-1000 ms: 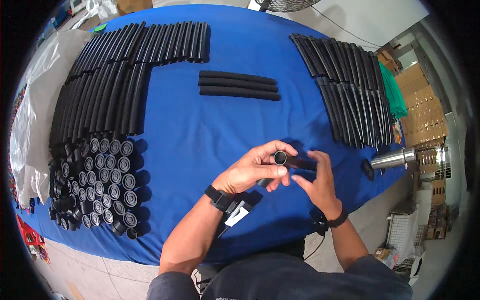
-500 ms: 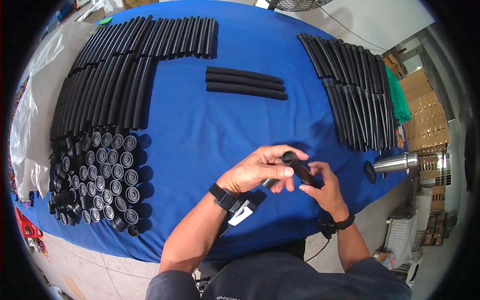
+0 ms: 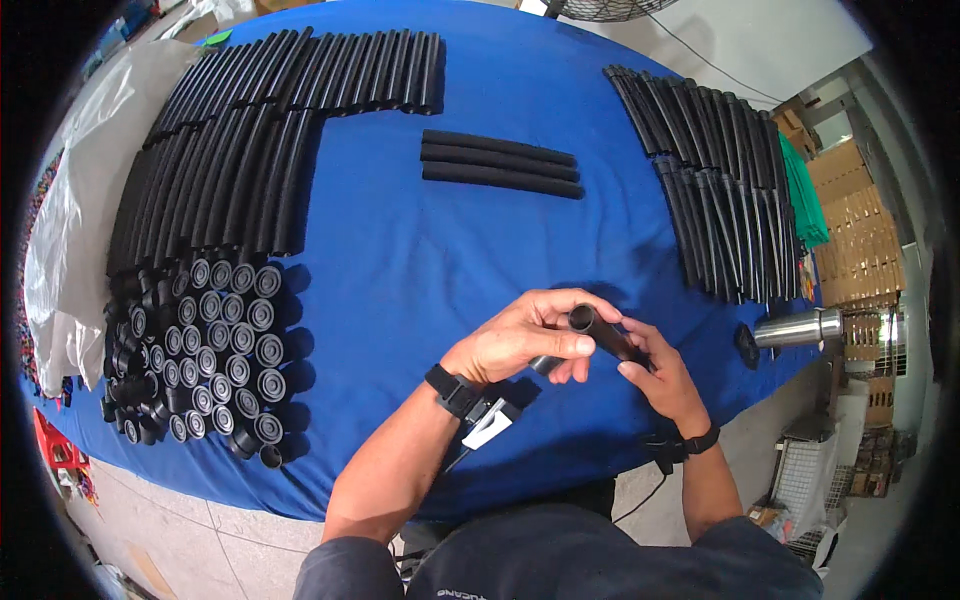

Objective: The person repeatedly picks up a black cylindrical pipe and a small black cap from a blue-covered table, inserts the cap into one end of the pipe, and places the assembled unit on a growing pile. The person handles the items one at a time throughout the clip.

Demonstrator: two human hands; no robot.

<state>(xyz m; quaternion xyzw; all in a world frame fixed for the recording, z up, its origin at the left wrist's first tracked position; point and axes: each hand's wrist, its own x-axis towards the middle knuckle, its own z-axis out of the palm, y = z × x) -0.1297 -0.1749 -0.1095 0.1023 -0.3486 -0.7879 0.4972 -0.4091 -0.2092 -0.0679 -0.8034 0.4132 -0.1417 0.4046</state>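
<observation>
A short-looking black tube [image 3: 608,338] is held above the front of the table, its hollow end tipped up toward me. My left hand [image 3: 515,335] closes around the tube near that open end, thumb in front and fingers behind. Below the left thumb, a dark rounded piece [image 3: 543,364] shows in the same hand; most of it is hidden by the fingers. My right hand [image 3: 665,382] grips the tube's lower part from the right, covering its far end.
Rows of black tubes [image 3: 210,180] and many ringed black caps [image 3: 235,340] lie at left. Three tubes [image 3: 500,165] rest mid-table on the blue cloth [image 3: 380,250]. More tubes with collars [image 3: 715,180] lie at right, near a metal cylinder [image 3: 800,328]. A fan [image 3: 610,8] stands behind.
Both hands keep hold of the tube. My right hand has shifted slightly along it, and the whole view has moved a little.
</observation>
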